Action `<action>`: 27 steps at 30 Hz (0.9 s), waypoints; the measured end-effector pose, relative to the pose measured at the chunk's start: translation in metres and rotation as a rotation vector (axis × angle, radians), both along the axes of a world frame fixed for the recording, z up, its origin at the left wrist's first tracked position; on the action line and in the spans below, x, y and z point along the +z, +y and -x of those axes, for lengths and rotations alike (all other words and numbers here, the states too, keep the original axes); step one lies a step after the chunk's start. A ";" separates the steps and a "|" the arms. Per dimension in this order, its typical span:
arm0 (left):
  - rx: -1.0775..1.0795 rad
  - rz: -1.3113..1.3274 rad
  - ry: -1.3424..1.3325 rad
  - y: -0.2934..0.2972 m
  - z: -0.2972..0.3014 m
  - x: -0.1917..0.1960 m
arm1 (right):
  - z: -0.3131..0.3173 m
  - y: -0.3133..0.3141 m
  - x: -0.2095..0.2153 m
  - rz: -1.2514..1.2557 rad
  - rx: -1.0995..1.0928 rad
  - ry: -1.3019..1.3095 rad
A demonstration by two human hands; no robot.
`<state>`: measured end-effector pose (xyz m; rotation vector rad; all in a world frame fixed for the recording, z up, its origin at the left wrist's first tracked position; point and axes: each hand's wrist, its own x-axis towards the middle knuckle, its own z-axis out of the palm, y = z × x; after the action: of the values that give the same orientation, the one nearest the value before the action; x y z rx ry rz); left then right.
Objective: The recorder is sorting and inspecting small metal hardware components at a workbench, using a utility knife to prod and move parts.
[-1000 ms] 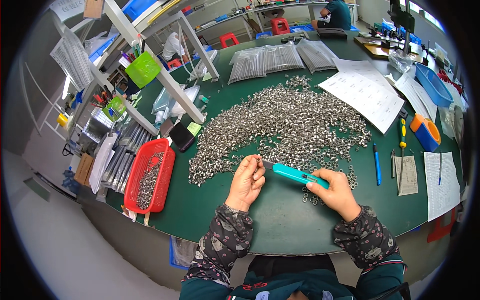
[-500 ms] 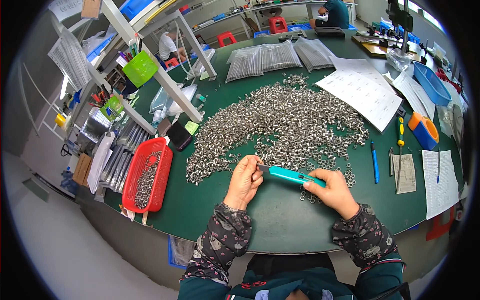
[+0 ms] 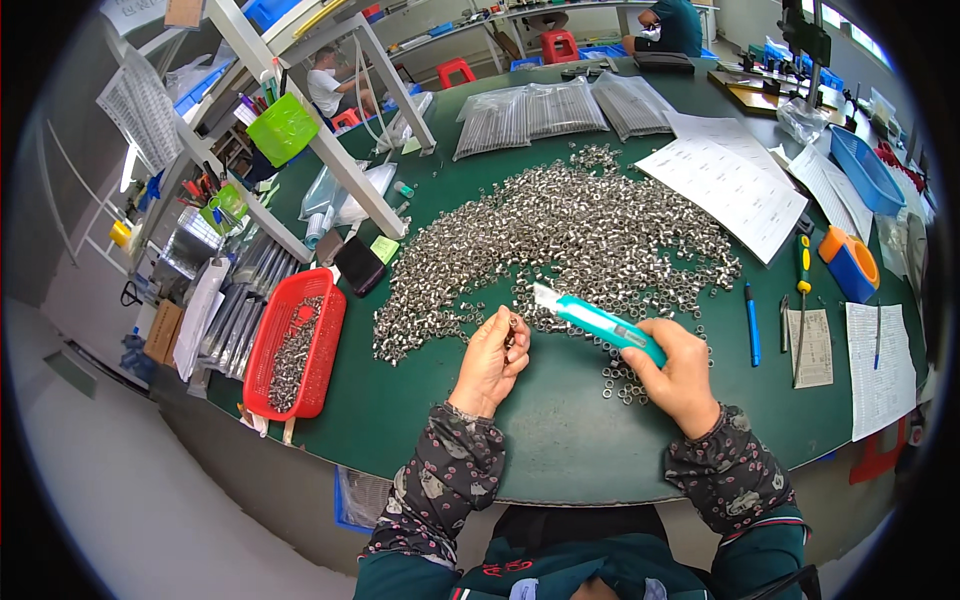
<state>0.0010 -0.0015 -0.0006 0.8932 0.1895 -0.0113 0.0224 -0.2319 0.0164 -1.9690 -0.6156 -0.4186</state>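
Head view: wide fisheye worn on person's head, left of side-by-side pair. Looks down and forward across green desk (image 3: 570,455), close range; patterned sleeves (image 3: 440,480) enter from lower edge, distant red stools (image 3: 558,46) near upper edge. Straight lines bow toward rim.

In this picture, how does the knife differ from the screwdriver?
The knife is held in the right hand, while the screwdriver lies on the table, untouched.
The knife has a teal body; the screwdriver has a mostly yellow handle.
The knife's blade end points to the far left, whereas the screwdriver's shaft points toward the near table edge.
Both are hand tools with a brightly coloured grip.
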 end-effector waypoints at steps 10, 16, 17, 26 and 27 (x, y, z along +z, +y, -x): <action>0.149 -0.074 -0.118 0.010 -0.002 0.006 | 0.005 -0.001 0.013 0.322 0.040 -0.231; 0.157 0.019 -0.141 0.012 0.000 0.008 | 0.006 -0.004 0.012 0.260 0.082 -0.068; 0.155 0.020 -0.141 0.011 0.000 0.006 | 0.006 -0.003 0.010 0.261 0.080 -0.068; 0.045 0.033 -0.168 0.010 -0.003 -0.001 | 0.003 0.000 0.008 0.016 0.134 0.281; 0.041 0.033 -0.167 0.010 -0.002 -0.001 | 0.003 -0.001 0.006 -0.005 0.155 0.300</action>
<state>0.0034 0.0083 -0.0012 0.8529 0.0517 0.0975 0.0197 -0.2325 0.0224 -1.9147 -0.5668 -0.0276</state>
